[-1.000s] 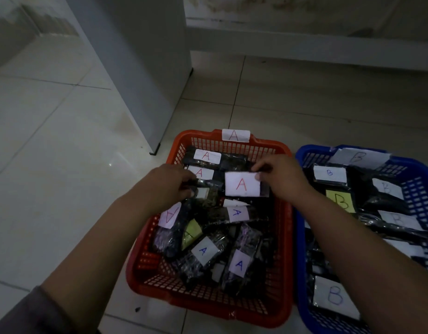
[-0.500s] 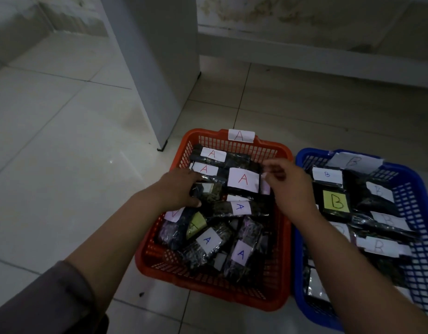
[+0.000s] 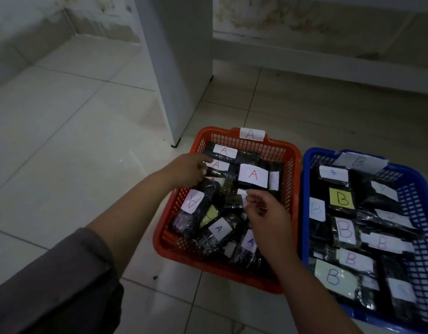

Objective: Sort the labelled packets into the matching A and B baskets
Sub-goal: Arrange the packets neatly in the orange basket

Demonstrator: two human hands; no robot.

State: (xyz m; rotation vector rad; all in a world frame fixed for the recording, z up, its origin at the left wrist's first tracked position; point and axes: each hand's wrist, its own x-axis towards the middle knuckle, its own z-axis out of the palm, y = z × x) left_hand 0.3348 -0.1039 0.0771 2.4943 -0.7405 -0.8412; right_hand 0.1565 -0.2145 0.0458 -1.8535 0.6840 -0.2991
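Head view looks down on my two hands over the red basket (image 3: 292,179), which carries an A tag (image 3: 252,134) on its far rim and sits on the pale tiled floor (image 3: 63,153). Just beside it on my right is the blue basket (image 3: 422,189) with a B tag (image 3: 360,161) on its far rim.

My left hand (image 3: 186,171) reaches over the red basket's left wall. Its fingers are loosely extended toward the far-left packets, the fingertips touching the one with a small red A label (image 3: 217,164); I cannot tell whether they pinch it or only rest on it.

My right hand (image 3: 268,213) hovers over the middle of the red basket with its fingers curled inward. A bit of white label shows at the fingertips, but I cannot tell whether I have hold of it.

Just beyond my right hand lies a dark packet with a large red A label (image 3: 253,175), flat on the pile and free of both hands. More dark packets marked A fill the red basket, among them one with a blue A label (image 3: 219,229) near the front.

Inside the blue basket, packets marked B lie in rows, including one with a yellow B label (image 3: 341,198). A grey cabinet (image 3: 181,68) stands on the floor behind the red basket.
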